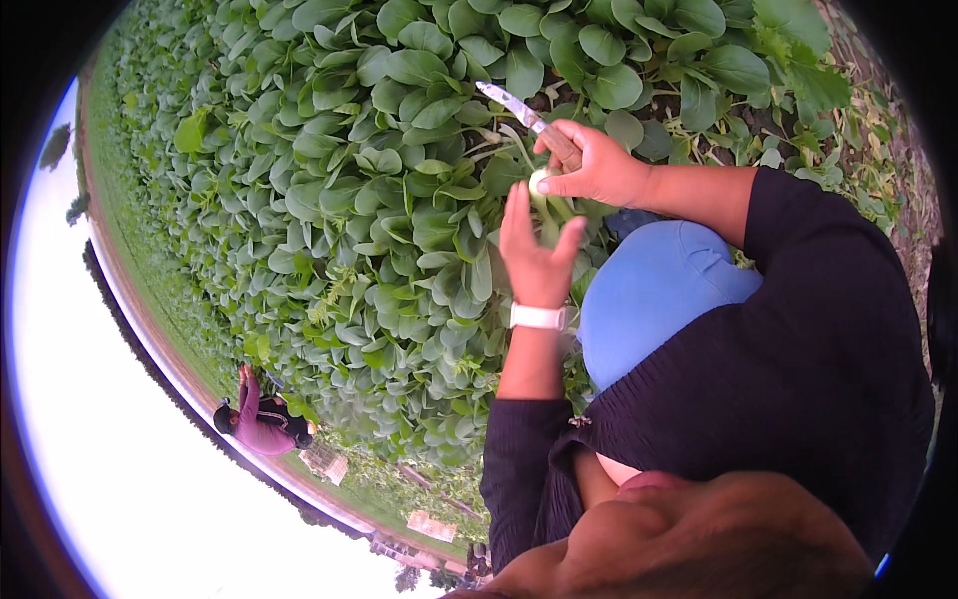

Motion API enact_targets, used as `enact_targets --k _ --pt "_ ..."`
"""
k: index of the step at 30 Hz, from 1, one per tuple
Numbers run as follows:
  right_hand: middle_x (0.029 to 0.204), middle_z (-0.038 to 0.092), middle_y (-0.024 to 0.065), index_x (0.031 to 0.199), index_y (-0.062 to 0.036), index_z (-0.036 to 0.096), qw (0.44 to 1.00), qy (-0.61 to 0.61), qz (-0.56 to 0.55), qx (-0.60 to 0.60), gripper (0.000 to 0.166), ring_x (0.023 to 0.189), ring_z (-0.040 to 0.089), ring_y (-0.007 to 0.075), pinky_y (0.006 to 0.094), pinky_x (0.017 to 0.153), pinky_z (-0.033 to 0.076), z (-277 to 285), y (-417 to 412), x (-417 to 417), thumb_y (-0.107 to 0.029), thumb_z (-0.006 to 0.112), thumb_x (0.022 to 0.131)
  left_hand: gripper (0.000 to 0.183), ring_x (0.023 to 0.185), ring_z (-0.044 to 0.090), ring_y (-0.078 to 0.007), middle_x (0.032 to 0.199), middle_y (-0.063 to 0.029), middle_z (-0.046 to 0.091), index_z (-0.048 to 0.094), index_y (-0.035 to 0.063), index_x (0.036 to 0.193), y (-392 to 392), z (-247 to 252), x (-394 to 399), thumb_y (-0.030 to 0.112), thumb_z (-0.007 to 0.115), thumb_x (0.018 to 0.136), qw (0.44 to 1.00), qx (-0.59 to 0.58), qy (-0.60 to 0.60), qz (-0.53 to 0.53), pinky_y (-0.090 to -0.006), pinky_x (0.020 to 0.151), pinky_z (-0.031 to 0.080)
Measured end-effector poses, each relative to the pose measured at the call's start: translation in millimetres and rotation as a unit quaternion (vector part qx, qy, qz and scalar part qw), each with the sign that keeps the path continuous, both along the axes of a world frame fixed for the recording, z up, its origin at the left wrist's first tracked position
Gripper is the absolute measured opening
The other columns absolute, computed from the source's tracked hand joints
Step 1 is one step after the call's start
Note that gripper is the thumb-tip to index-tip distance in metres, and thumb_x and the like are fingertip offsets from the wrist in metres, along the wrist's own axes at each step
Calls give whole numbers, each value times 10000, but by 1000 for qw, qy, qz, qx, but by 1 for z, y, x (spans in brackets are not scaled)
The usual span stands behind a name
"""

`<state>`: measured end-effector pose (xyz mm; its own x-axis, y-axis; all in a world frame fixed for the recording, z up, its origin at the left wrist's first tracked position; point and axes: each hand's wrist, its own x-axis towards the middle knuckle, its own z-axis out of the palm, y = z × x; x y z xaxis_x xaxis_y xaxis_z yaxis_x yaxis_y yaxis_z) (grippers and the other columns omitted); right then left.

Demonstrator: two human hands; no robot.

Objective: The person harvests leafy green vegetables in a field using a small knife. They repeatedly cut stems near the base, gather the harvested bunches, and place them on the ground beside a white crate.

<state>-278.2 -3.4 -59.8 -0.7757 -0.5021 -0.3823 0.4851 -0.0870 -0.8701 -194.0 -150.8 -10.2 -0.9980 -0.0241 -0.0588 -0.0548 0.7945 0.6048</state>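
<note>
In my right hand [599, 168] is a knife [516, 108] with a worn, curved metal blade and a brown handle; the blade points to the upper left over the plants. The thumb of that hand lies on the pale cut base of a leafy green [540, 181], whose light green stalks run down between my hands. My left hand [537, 251], with a white band on its wrist, is slightly blurred beside the stalks, fingers raised and thumb apart, holding nothing. Whether its fingertips touch the base cannot be told. Broad-leaved greens [419, 217] grow densely around both hands.
My knee in blue trousers [658, 292] is just right of the hands. Bare soil with fallen leaves [883, 150] lies at the far right. A person in a purple top [262, 427] crouches in the field at lower left, near pale crates [324, 462]. Another pale stack [432, 525] stands farther down.
</note>
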Motion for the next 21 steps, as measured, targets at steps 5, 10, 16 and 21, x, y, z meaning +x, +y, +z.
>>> enact_targets --k 5,10,16,21 --pt "856 544 6 1209 -53 462 991 -118 13 -63 438 607 490 65 228 502 418 -39 2 0 -216 678 864 626 991 611 -331 1068 -219 610 501 -33 1237 -4 -18 -31 182 772 715 897 293 -293 152 -392 852 496" --pt "950 588 48 1400 -75 345 983 135 -31 118 486 688 543 116 280 642 478 -102 -23 -9 -101 495 939 428 942 636 -323 1146 -148 609 575 70 1141 -34 -29 -103 76 666 723 971 -107 -155 -146 -409 809 522" --pt "1432 431 177 1492 -147 211 990 108 -47 83 614 1329 420 259 337 1075 345 -141 -54 -36 -8 419 931 253 993 625 -340 1489 -119 311 592 76 1077 -51 -51 -184 54 518 836 886 -376 -182 -200 -442 822 533" --pt "1246 549 232 1487 -162 241 951 219 3 216 608 1095 568 346 402 948 436 -142 -65 -47 -104 446 917 291 867 649 -282 1439 -82 383 561 40 1155 -86 -69 -166 95 501 875 871 -435 -145 -177 -378 709 561"
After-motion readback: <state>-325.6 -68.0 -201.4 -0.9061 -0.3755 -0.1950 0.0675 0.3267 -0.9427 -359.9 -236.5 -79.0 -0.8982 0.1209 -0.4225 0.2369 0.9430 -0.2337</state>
